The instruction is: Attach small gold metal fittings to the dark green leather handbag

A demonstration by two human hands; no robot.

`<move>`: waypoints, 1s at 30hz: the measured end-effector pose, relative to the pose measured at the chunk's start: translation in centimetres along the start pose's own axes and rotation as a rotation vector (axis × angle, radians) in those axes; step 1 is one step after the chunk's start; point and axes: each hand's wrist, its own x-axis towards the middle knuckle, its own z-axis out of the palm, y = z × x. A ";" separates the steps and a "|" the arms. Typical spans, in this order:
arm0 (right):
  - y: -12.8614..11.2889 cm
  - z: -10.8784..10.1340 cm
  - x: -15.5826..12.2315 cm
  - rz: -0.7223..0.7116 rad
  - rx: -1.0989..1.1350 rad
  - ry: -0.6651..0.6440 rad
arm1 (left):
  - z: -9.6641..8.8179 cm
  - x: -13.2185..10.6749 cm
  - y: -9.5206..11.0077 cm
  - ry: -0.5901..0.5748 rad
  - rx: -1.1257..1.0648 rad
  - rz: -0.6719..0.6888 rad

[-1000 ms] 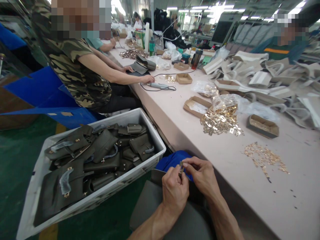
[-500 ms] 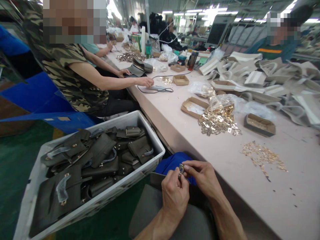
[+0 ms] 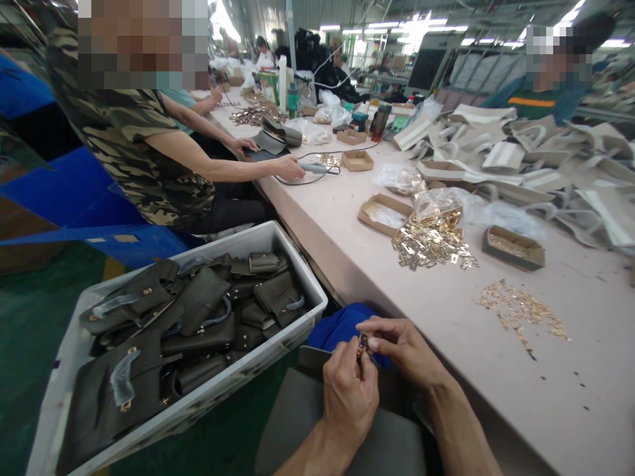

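My left hand (image 3: 348, 390) and my right hand (image 3: 403, 348) meet over my lap, just below the table's front edge. Both pinch one small gold metal fitting (image 3: 362, 344) between their fingertips. A dark grey bag piece (image 3: 342, 423) lies on my lap under my hands, with blue cloth (image 3: 337, 327) behind it. The nearest loose parts are a scatter of small gold pieces (image 3: 520, 311) on the table to the right.
A white crate (image 3: 208, 396) of dark olive bags stands at my left. The long table (image 3: 387, 291) holds a heap of gold clasps (image 3: 431, 241), small cardboard trays (image 3: 384, 213) and pale bags (image 3: 520, 158). A person in camouflage (image 3: 149, 158) holds a corded tool (image 3: 312, 168).
My fingers have shifted a little on the gold fitting. The person in camouflage has drawn the corded tool slightly along the table.
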 end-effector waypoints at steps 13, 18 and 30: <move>-1.4 -1.2 1.6 0.056 0.044 -0.272 | 0.5 -0.8 0.6 -0.009 0.153 0.074; -1.0 -1.1 1.6 0.029 0.060 -0.258 | 1.3 -1.3 0.3 0.014 0.304 0.120; -1.9 -0.8 1.1 -0.077 -0.159 -0.206 | 2.3 -1.3 0.2 0.025 0.421 0.128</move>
